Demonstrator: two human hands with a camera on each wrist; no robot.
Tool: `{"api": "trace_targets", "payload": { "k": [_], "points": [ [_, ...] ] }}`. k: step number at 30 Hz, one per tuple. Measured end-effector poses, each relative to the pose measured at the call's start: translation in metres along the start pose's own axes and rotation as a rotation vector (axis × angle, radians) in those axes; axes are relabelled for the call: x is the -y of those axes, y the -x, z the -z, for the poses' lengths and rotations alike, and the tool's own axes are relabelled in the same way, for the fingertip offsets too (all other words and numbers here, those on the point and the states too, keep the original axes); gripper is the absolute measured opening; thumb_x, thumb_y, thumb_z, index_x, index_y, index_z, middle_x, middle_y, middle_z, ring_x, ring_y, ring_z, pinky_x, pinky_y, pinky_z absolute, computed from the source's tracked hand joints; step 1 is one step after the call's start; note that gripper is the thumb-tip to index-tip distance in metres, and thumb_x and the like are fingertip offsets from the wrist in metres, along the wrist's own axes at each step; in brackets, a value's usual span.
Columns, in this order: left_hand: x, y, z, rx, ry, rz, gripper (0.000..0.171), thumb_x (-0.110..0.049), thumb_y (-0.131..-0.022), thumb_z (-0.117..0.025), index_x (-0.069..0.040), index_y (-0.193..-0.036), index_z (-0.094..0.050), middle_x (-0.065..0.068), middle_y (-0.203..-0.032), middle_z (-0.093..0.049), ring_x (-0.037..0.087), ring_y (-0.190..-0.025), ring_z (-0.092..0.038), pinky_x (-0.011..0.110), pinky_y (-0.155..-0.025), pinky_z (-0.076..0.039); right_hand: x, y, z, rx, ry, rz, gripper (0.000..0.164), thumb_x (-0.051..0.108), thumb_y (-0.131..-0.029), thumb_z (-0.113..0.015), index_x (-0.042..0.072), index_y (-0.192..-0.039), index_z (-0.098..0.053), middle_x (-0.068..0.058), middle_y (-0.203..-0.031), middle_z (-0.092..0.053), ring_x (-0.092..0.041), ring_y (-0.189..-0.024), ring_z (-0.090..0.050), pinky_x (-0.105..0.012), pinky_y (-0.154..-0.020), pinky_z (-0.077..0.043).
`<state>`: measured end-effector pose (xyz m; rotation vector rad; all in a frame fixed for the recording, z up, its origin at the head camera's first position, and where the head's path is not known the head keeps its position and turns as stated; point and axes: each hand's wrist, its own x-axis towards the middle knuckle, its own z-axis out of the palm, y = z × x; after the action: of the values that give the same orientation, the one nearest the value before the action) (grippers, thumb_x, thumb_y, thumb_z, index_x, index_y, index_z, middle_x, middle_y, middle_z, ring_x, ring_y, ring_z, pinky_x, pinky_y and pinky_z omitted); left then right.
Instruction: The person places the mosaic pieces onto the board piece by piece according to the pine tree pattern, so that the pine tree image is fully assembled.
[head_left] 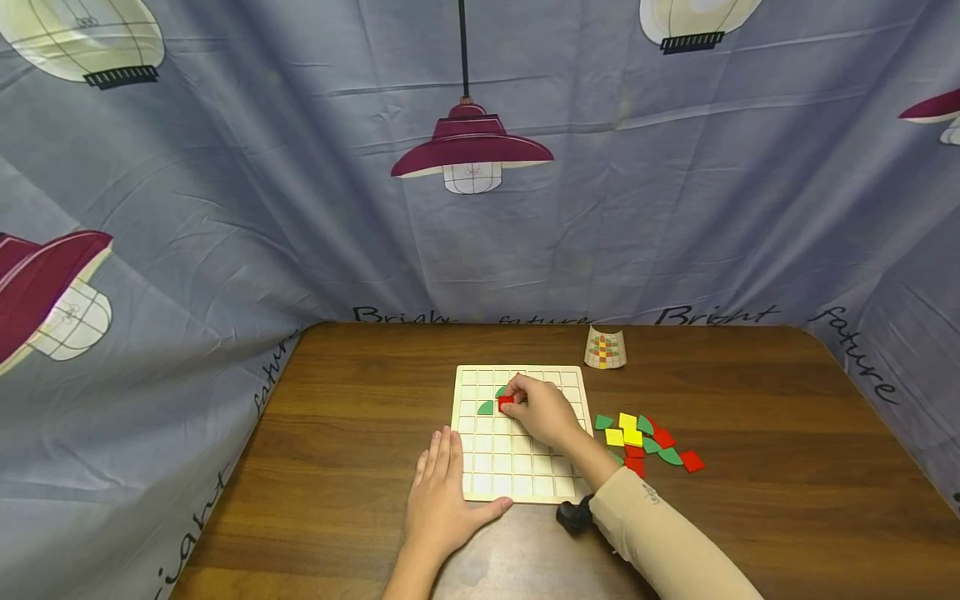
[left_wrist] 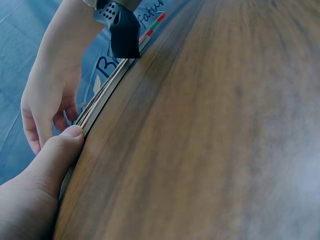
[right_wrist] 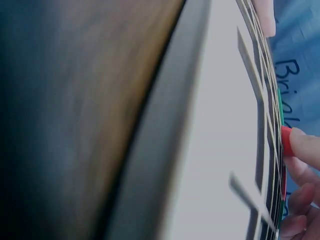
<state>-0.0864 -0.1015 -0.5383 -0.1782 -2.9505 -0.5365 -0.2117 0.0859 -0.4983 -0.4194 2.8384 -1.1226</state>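
Observation:
A pale wooden grid board lies on the table. My right hand reaches over its upper middle and pinches a red square tile between thumb and fingertips. In the right wrist view the same red tile shows at the thumb tip, close over the grid. Left of it a green quarter-circle tile occupies a grid cell; another green piece is partly hidden behind my fingers. My left hand rests at the board's lower left corner, fingers straight along the left side, thumb stretched along the near edge.
Right of the board lies a loose pile of yellow tiles, red tiles and green quarter-circles. A small curled pattern card stands behind, near the table's far edge. Printed curtains enclose the wooden table.

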Motion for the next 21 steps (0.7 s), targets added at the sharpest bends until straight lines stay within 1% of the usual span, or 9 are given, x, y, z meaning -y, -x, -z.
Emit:
{"api": "trace_targets", "payload": {
  "k": [5,8,13,21],
  "points": [
    [0.0005,-0.0001,0.0003,0.0,-0.011,-0.006,0.126,-0.092,-0.071,-0.048,-0.002,-0.156,-0.025,0.014,-0.164,-0.024,0.028,-0.154,-0.02,0.049,-0.124,-0.023,0.0033,0.0004,-0.0037,-0.018,0.023,0.031,0.013,0.022,-0.086,-0.078,0.02,-0.095,-0.07,0.008,-0.085,-0.062,-0.009,-0.074,-0.055,-0.027,-0.067,-0.048],
    [0.0002,-0.0002,0.001,-0.005,-0.016,-0.01,0.126,-0.092,-0.071,-0.047,-0.002,-0.156,-0.026,0.014,-0.164,-0.025,0.028,-0.154,-0.021,0.049,-0.124,-0.024,0.0033,0.0008,-0.0051,-0.026,0.041,0.044,0.013,0.022,-0.085,-0.079,0.02,-0.094,-0.071,0.007,-0.089,-0.061,-0.008,-0.079,-0.055,-0.027,-0.07,-0.049],
    [-0.0009,-0.0002,0.0022,-0.005,-0.016,-0.01,0.126,-0.092,-0.071,-0.048,-0.002,-0.156,-0.027,0.014,-0.164,-0.026,0.028,-0.153,-0.021,0.048,-0.124,-0.024,0.0026,0.0014,-0.006,-0.036,0.077,0.056,0.012,0.025,-0.085,-0.079,0.02,-0.093,-0.071,0.008,-0.088,-0.059,-0.008,-0.076,-0.054,-0.026,-0.067,-0.047],
    [-0.0013,0.0001,0.0022,0.009,-0.014,-0.002,0.125,-0.092,-0.071,-0.047,-0.002,-0.156,-0.027,0.014,-0.164,-0.024,0.028,-0.154,-0.02,0.049,-0.124,-0.024,0.0028,0.0025,-0.0062,-0.03,0.123,0.067,0.013,0.028,-0.084,-0.079,0.017,-0.091,-0.074,0.009,-0.086,-0.059,-0.007,-0.072,-0.052,-0.025,-0.064,-0.047]
  ]
}}
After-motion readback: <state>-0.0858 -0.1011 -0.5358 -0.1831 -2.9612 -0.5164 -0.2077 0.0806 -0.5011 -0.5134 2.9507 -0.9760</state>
